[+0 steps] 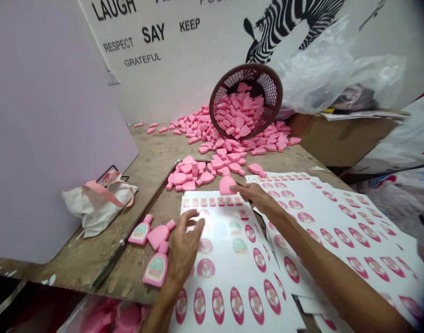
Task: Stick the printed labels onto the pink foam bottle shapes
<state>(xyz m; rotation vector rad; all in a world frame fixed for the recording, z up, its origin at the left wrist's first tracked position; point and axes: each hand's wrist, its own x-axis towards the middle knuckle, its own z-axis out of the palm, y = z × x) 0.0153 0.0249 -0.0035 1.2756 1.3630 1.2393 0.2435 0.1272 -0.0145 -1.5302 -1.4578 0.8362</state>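
Note:
My right hand pinches a small pink bottle-shaped piece by its edge, just beyond the top of a sticker sheet. Its visible face is plain pink. Over the left side of that sheet is my left hand, fingers curved and apart, with nothing visible in them. Left of it lie two pink bottles with green labels, one nearer and one farther, and between them a bottle with no label showing. The sheet carries rows of round, oval and small pink stickers.
A brown basket lies tipped with pink bottles spilling onto the wooden table. More sticker sheets overlap on the right. A cloth bag sits at left beyond a dark strip. A cardboard box stands back right.

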